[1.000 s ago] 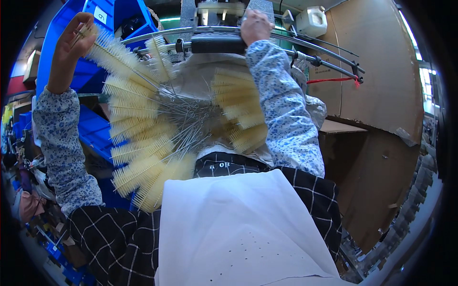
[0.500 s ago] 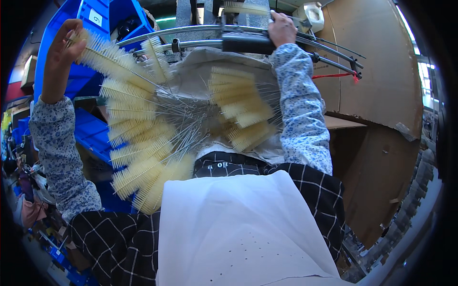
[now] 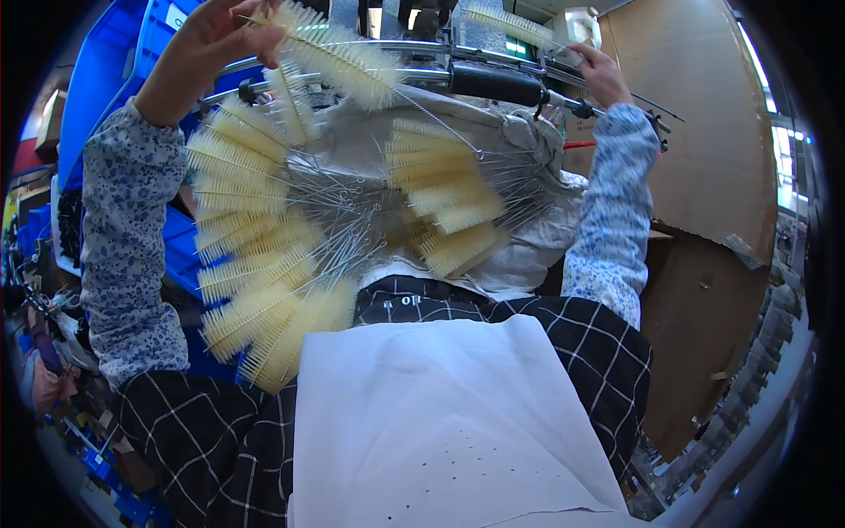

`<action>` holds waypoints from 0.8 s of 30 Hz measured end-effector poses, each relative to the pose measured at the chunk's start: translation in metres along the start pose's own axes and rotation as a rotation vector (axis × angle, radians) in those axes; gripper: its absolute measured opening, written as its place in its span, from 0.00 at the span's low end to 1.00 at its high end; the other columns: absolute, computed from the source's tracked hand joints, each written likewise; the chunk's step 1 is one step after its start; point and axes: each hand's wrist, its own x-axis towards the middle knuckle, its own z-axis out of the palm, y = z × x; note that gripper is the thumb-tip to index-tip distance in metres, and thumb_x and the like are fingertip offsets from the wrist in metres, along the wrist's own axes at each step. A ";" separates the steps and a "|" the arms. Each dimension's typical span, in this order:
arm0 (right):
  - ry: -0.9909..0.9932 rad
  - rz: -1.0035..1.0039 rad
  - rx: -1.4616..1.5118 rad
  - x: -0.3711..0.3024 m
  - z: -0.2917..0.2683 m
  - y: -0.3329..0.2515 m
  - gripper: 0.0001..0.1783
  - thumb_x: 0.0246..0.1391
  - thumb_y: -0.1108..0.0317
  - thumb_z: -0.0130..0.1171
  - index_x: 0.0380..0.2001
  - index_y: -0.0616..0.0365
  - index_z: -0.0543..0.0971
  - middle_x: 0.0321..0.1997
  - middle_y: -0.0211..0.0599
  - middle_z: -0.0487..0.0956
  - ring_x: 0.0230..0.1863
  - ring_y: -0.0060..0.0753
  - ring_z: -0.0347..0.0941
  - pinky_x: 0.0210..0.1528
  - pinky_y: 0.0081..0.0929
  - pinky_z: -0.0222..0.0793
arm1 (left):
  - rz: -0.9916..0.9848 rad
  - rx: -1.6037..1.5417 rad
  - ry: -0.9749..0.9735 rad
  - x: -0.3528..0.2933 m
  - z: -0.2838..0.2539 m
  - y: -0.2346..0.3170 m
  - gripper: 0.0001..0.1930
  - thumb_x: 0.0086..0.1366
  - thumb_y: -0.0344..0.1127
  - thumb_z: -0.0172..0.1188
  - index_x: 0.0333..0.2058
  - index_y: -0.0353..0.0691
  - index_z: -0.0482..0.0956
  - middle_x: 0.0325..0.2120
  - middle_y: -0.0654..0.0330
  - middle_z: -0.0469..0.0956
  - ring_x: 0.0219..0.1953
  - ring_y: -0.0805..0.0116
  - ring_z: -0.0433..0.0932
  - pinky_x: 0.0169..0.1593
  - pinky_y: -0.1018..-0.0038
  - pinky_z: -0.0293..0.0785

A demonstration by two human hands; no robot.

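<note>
My left hand [image 3: 236, 37], at the far left, is closed on the tip of a wire bottle brush [image 3: 343, 63] with cream bristles. Its twisted wire stem slants down to a small loop over the grey cloth. My right hand [image 3: 602, 77], at the far right, pinches the stem end of a second bottle brush [image 3: 506, 24] lying across the machine. Between the hands is a black padded bar [image 3: 497, 82] on steel rails [image 3: 387, 77]. Below lie a fanned pile of brushes [image 3: 251, 238] on the left and a smaller stack [image 3: 444, 189], their looped stems pointing inward and right.
Blue plastic bins [image 3: 110, 97] stand at the left. A large cardboard sheet [image 3: 695, 132] rises on the right, beside a white plastic container [image 3: 579, 28]. Grey cloth [image 3: 352, 132] covers the surface beneath the brushes and reaches my lap.
My left hand has carried its brush to the right and farther away. My right hand has left the black padded bar and moved right to the other brush's stem; the bar sits farther right.
</note>
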 end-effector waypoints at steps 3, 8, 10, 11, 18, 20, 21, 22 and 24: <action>-0.183 -0.046 0.227 -0.046 -0.007 -0.034 0.24 0.50 0.50 0.46 0.47 0.53 0.68 0.46 0.40 0.69 0.46 0.37 0.65 0.47 0.33 0.63 | -0.061 -0.378 0.019 0.013 0.032 0.010 0.12 0.54 0.32 0.55 0.35 0.40 0.63 0.23 0.62 0.72 0.26 0.75 0.73 0.31 0.81 0.71; -0.328 -0.479 0.560 -0.047 0.053 -0.134 0.22 0.52 0.53 0.44 0.45 0.55 0.67 0.39 0.38 0.72 0.43 0.33 0.67 0.45 0.27 0.64 | 0.047 -0.298 0.106 0.025 0.087 -0.017 0.12 0.55 0.33 0.53 0.37 0.41 0.63 0.25 0.64 0.68 0.27 0.78 0.70 0.31 0.82 0.68; -0.338 -0.422 0.667 -0.051 0.074 -0.160 0.20 0.53 0.56 0.43 0.44 0.57 0.67 0.39 0.37 0.72 0.43 0.31 0.67 0.44 0.26 0.64 | 0.042 -0.182 0.052 0.030 0.092 -0.026 0.17 0.55 0.38 0.54 0.42 0.42 0.63 0.32 0.61 0.69 0.32 0.75 0.72 0.37 0.79 0.70; -0.342 -0.368 0.730 -0.054 0.082 -0.173 0.19 0.53 0.58 0.43 0.45 0.58 0.66 0.40 0.37 0.72 0.45 0.31 0.66 0.46 0.27 0.63 | 0.027 -0.184 0.036 0.026 0.090 -0.026 0.18 0.54 0.38 0.55 0.43 0.42 0.62 0.33 0.60 0.69 0.33 0.73 0.72 0.37 0.78 0.71; 0.450 -0.080 -0.504 0.008 0.082 -0.103 0.15 0.50 0.63 0.43 0.43 0.38 0.70 0.35 0.32 0.71 0.39 0.35 0.65 0.42 0.34 0.60 | -0.003 0.817 0.114 -0.008 0.025 -0.080 0.19 0.51 0.39 0.56 0.41 0.42 0.65 0.34 0.57 0.65 0.27 0.72 0.67 0.33 0.76 0.67; 0.421 -0.034 -0.573 0.019 0.092 -0.090 0.15 0.50 0.61 0.43 0.43 0.35 0.70 0.36 0.29 0.71 0.39 0.34 0.65 0.42 0.35 0.59 | -0.178 0.737 -0.038 -0.010 0.019 -0.084 0.17 0.50 0.37 0.57 0.38 0.40 0.66 0.33 0.57 0.66 0.24 0.73 0.67 0.30 0.78 0.67; 0.407 -0.021 -0.557 0.019 0.091 -0.090 0.15 0.51 0.60 0.42 0.43 0.35 0.70 0.36 0.29 0.71 0.39 0.34 0.64 0.43 0.35 0.58 | -0.324 0.550 -0.125 -0.008 0.019 -0.076 0.15 0.50 0.36 0.56 0.37 0.39 0.67 0.33 0.57 0.66 0.23 0.74 0.66 0.29 0.79 0.66; 0.393 -0.010 -0.541 0.020 0.090 -0.092 0.15 0.51 0.59 0.42 0.43 0.35 0.70 0.36 0.29 0.71 0.40 0.34 0.64 0.43 0.35 0.58 | -0.466 0.360 -0.208 -0.007 0.019 -0.070 0.14 0.50 0.36 0.56 0.35 0.39 0.67 0.32 0.57 0.66 0.22 0.75 0.66 0.28 0.80 0.66; 0.380 0.003 -0.522 0.021 0.093 -0.093 0.16 0.51 0.59 0.41 0.43 0.35 0.70 0.36 0.28 0.71 0.41 0.34 0.64 0.44 0.35 0.58 | -0.467 0.306 -0.208 -0.011 0.015 -0.071 0.11 0.49 0.33 0.55 0.32 0.38 0.68 0.30 0.59 0.66 0.22 0.78 0.65 0.26 0.82 0.64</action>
